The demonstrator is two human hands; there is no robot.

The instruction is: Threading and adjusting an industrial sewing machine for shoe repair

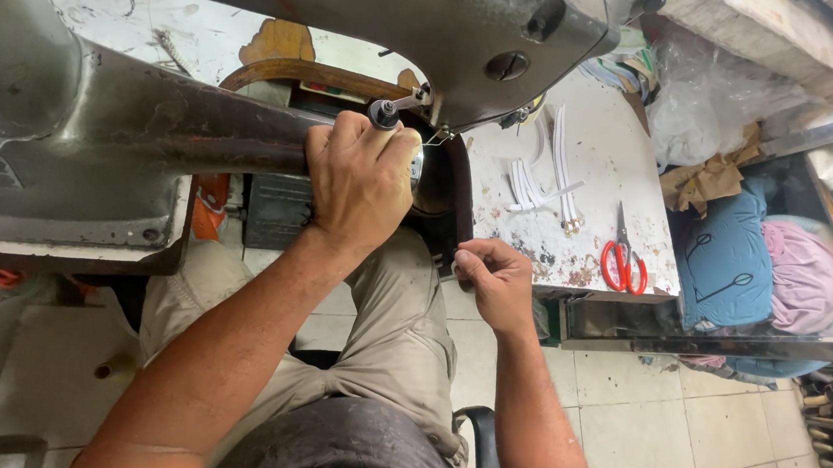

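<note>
I have my left hand [360, 181] wrapped over the dark leather piece [448, 196] at the free arm of the sewing machine [223, 90], fingers curled and pressing it just under the needle head. My right hand [494, 279], below the machine, pinches the leather's lower edge between thumb and fingertips. The piece sits under the head, but I can't see any stitching, so I can't judge how much is sewn. Right of the machine, red scissors [623, 264] and white straps [542, 178] lie on the counter [620, 146].
</note>
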